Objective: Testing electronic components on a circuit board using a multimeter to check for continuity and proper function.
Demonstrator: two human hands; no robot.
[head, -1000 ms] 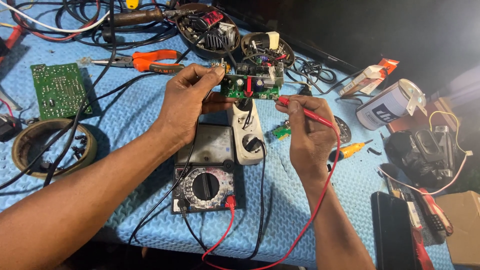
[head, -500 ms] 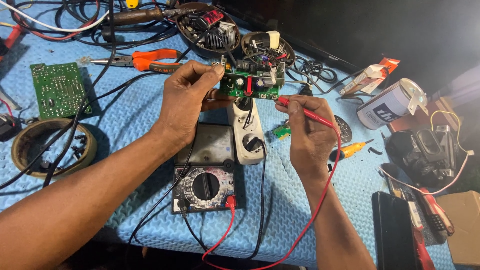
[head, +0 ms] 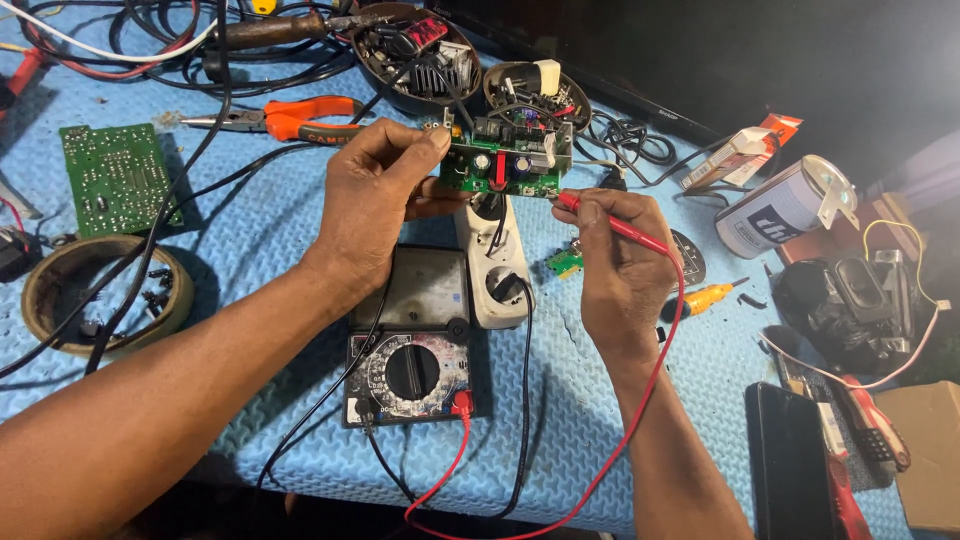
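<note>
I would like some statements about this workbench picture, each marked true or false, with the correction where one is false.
1. The right hand holds a red test probe against the small green circuit board. True.
2. The left hand rests flat on the multimeter. False: it is raised and grips the left end of the small circuit board.
3. Orange-handled pliers lie on the blue mat behind the left hand. True.
4. The larger green circuit board lies to the right of the multimeter. False: it lies far to the left.
5. A red lead is plugged into the multimeter. True.
</note>
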